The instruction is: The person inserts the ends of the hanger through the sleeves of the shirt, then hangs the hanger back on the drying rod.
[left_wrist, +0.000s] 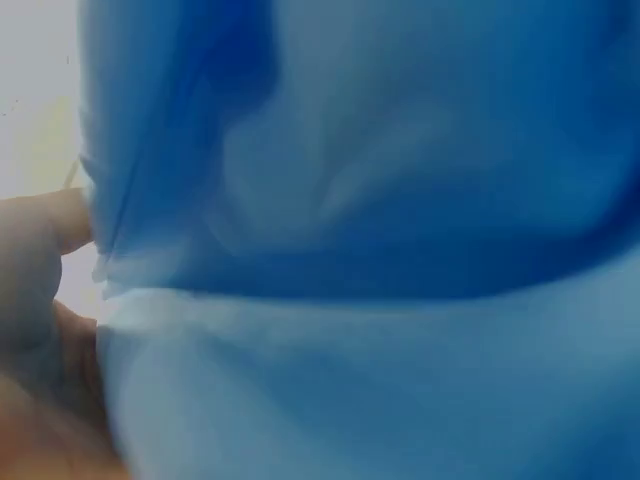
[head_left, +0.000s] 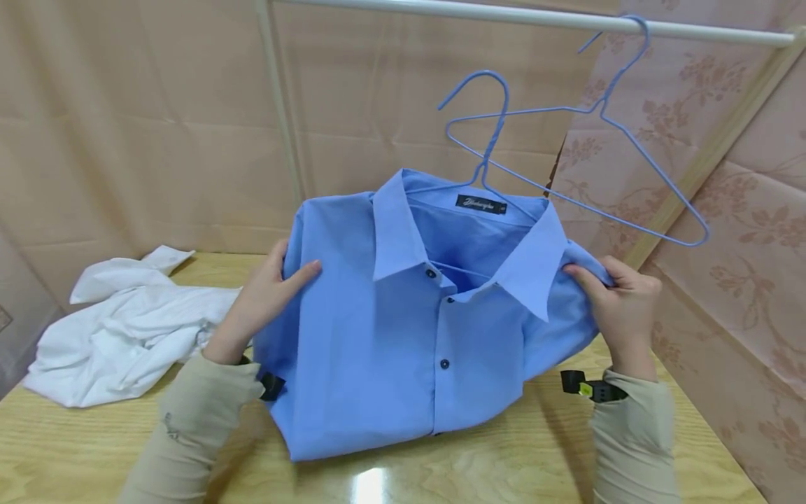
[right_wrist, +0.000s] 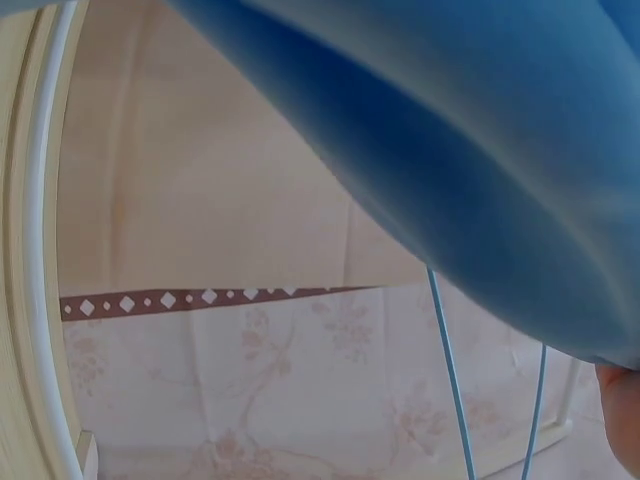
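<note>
A light blue button-up shirt [head_left: 371, 336] with dark buttons is held up in front of me, collar at the top. Inside its neck sits a blue wire hanger [head_left: 493, 140], the hook rising free above the collar. My left hand [head_left: 264, 294] grips the shirt at the left shoulder, thumb in front and fingers mostly hidden behind the cloth. At the opposite shoulder, my right hand [head_left: 626, 301] pinches the fabric between thumb and fingers. Blue cloth fills most of the left wrist view, with part of the left hand [left_wrist: 45, 270] at its edge.
Overhead runs a white rail [head_left: 535, 15], from which a second blue wire hanger [head_left: 655, 168] hangs at the right, behind the shirt. A crumpled white garment [head_left: 126, 329] lies at the left on the wooden table [head_left: 504, 462]. Beige curtains [head_left: 157, 140] stand behind.
</note>
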Demonstrator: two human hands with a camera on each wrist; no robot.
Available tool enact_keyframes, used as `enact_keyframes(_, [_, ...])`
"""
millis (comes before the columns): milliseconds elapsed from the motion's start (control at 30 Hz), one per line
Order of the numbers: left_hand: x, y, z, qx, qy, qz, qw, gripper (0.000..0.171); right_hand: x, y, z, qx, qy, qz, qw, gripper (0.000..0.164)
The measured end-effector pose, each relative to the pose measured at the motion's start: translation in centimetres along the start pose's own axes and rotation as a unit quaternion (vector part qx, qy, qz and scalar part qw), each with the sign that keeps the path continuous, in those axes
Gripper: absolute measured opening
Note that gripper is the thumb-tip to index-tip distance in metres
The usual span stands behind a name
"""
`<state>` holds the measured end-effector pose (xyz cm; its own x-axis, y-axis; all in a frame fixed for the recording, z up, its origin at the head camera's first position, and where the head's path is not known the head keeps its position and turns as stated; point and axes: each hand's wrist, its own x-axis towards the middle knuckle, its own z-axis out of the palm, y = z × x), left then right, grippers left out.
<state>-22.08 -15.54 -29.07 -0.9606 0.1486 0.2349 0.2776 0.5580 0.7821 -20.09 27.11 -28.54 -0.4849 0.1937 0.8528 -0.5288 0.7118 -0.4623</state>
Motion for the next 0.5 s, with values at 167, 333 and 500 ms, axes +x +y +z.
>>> enact_keyframes(167, [0.3, -0.2, 1.0, 0.021, -0.052, 0.002, 0.9984, 0.074, 0.2, 0.2, -0.6, -0.017, 0.012, 0.032, 0.999, 0.017])
enact_keyframes(333, [0.3, -0.6, 2.1, 0.049, -0.104, 0.018, 0.9932, 0.083, 0.4, 0.2, -0.9, -0.038, 0.033, 0.030, 0.998, 0.020])
enact_keyframes(500, [0.3, -0.9, 3.3, 0.060, -0.131, 0.043, 0.9886, 0.091, 0.4, 0.3, -1.2, -0.071, 0.062, 0.021, 0.995, 0.026])
